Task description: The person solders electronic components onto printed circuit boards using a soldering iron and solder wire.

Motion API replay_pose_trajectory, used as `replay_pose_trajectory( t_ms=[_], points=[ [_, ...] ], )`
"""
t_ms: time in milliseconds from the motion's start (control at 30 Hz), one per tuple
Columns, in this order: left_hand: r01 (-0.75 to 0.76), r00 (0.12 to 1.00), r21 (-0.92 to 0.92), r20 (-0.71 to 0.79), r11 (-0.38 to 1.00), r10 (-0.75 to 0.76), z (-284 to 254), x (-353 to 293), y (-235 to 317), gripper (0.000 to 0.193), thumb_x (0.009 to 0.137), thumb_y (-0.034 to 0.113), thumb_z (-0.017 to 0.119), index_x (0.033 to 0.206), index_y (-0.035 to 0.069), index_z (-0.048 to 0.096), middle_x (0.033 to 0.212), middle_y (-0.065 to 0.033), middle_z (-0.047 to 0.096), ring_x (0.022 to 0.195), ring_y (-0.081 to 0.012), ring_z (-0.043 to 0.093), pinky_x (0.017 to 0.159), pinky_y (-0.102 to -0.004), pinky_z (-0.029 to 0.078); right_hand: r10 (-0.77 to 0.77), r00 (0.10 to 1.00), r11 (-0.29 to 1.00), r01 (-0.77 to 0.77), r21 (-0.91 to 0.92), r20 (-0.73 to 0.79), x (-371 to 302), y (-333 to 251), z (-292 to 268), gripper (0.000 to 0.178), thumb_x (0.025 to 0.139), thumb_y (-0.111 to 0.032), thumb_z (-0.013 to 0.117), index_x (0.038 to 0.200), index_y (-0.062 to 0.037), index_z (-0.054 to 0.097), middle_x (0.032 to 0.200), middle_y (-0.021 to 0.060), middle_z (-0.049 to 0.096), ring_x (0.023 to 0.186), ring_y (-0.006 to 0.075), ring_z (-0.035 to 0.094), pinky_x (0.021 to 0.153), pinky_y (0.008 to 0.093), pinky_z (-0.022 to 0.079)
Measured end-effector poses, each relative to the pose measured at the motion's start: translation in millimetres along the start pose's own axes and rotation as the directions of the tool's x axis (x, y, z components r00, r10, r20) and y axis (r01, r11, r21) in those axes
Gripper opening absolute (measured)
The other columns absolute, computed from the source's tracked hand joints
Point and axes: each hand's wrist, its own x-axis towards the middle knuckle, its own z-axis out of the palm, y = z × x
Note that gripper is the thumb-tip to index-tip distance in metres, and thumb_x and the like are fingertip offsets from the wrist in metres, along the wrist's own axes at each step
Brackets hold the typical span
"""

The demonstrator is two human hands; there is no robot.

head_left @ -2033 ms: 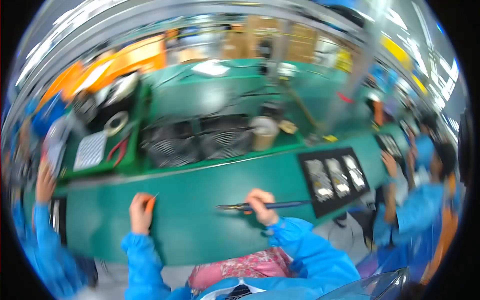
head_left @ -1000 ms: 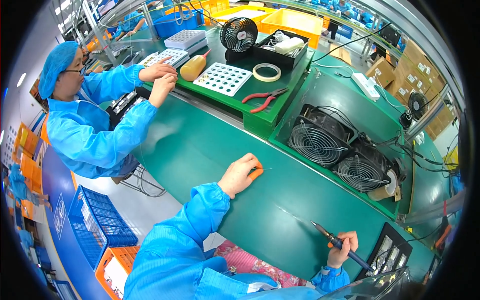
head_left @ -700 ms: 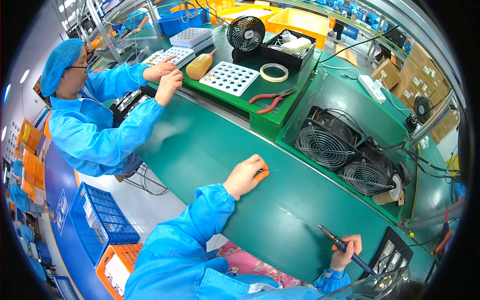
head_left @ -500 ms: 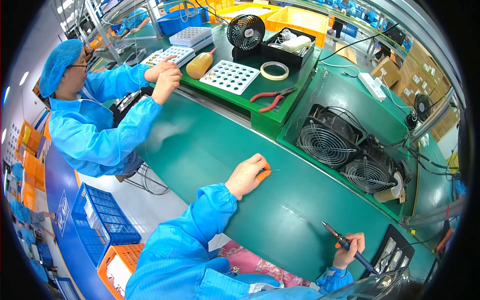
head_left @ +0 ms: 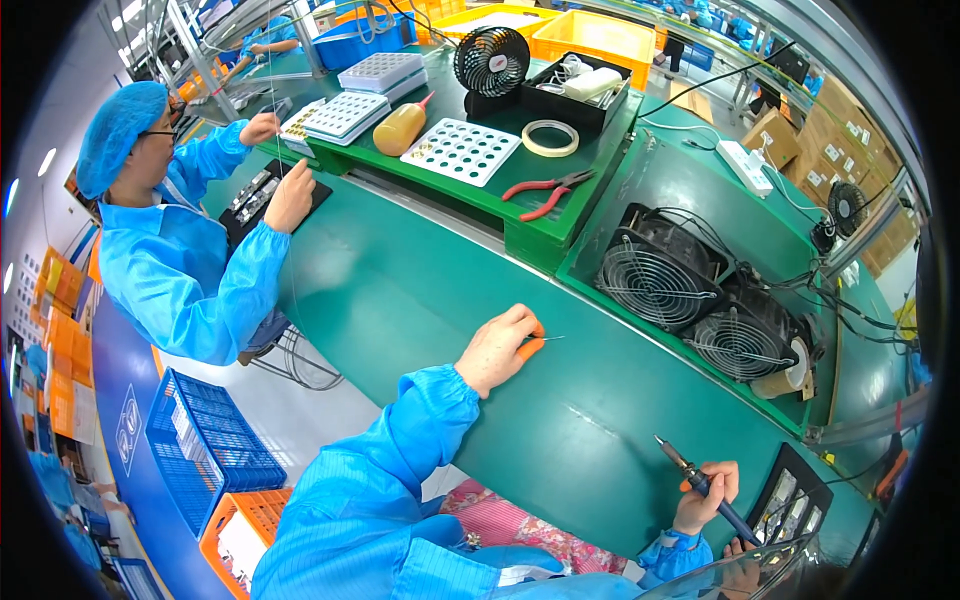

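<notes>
My left hand (head_left: 495, 350) is closed above the green bench, an orange cover on a fingertip. A thin wire (head_left: 553, 337), perhaps solder, sticks out from its pinch. At the lower right my right hand (head_left: 706, 495) grips a soldering iron (head_left: 722, 512) by its dark blue handle, the bare metal tip pointing up and left over the bench. Beside that hand lies a black tray (head_left: 808, 505) holding several small metallic parts. Part of another hand (head_left: 740, 572) shows at the lower edge, behind a clear curved rim; whose it is I cannot tell.
Two caged fans (head_left: 655, 285) stand in a green recess beyond the bench, next to a solder-like reel (head_left: 782, 375). On the raised shelf are red pliers (head_left: 548, 194), a white hole tray (head_left: 461, 152) and a tape roll (head_left: 549, 139). A co-worker (head_left: 165, 220) sits at left.
My right hand and the soldering iron have shifted slightly right; my left hand barely moves. The co-worker's hands have come apart and moved left, uncovering a black tray. Another hand now shows at the lower edge.
</notes>
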Motion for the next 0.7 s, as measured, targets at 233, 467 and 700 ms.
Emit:
replay_pose_trajectory(
  t_ms=[233,467,700],
  points=[
    [0.01,1.0,-0.023,0.006,1.0,-0.009,1.0,0.6,-0.6,0.013,0.078,0.008,0.064,0.088,0.005,0.056,0.095,-0.0094,0.053,0.087,-0.0298,0.057,0.073,-0.0376,0.048,-0.001,1.0,1.0,0.001,-0.016,-0.004,0.6,1.0,-3.2,0.026,0.088,-0.023,0.042,0.073,-0.0012,0.045,0.066,0.0075,0.044,0.055,0.0126,0.041,0.049,0.0244,0.033],
    [0.024,1.0,-0.032,0.016,0.999,-0.023,1.0,0.0,-1.1,0.012,0.079,0.01,0.063,0.088,0.005,0.056,0.094,-0.0092,0.052,0.086,-0.03,0.056,0.073,-0.0392,0.047,0.033,0.999,0.999,-0.034,0.012,0.034,1.2,0.2,-4.3,0.026,0.088,-0.023,0.041,0.074,-0.0019,0.045,0.066,0.0075,0.043,0.054,0.0125,0.04,0.049,0.0242,0.032],
    [0.023,1.0,-0.032,0.021,0.999,-0.022,1.9,0.9,-1.9,0.012,0.079,0.01,0.062,0.089,0.005,0.056,0.095,-0.0094,0.052,0.086,-0.0301,0.056,0.073,-0.0394,0.047,-0.017,0.999,1.0,0.017,-0.017,-0.033,3.9,0.2,2.3,0.027,0.089,-0.024,0.04,0.073,-0.0019,0.044,0.059,0.0056,0.039,0.047,0.0115,0.038,0.045,0.0238,0.029]
  ],
)
